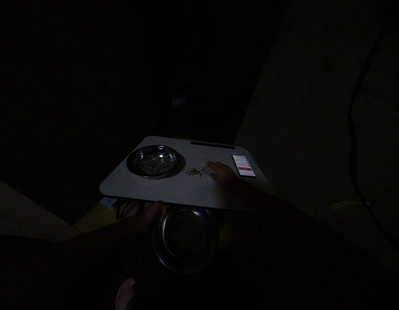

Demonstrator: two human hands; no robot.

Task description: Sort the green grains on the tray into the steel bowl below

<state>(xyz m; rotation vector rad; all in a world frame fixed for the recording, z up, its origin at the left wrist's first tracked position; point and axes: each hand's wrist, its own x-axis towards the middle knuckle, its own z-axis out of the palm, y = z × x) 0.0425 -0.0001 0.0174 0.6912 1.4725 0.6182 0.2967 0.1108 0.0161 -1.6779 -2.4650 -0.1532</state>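
The scene is very dark. My left hand (153, 213) grips the left rim of a shiny metal bowl (159, 249) just below the table's near edge; dark greenish grains (188, 232) lie in this bowl. My right hand (222, 173) is over the white tabletop (173, 193), index finger stretched out and thumb apart. Right beside its fingertips lies a small scatter of greenish grains or seeds (194, 172). To the left on the tabletop stands a second metal bowl (131, 165), with paler grains (156, 165) spread over its bottom.
A phone with a lit screen (243, 165) lies at the table's right side. A dark slot (212, 145) runs along the far edge. A wall (309, 129) rises on the right, with a dark cable (351, 129) hanging before it. Part of a foot (125, 293) shows below.
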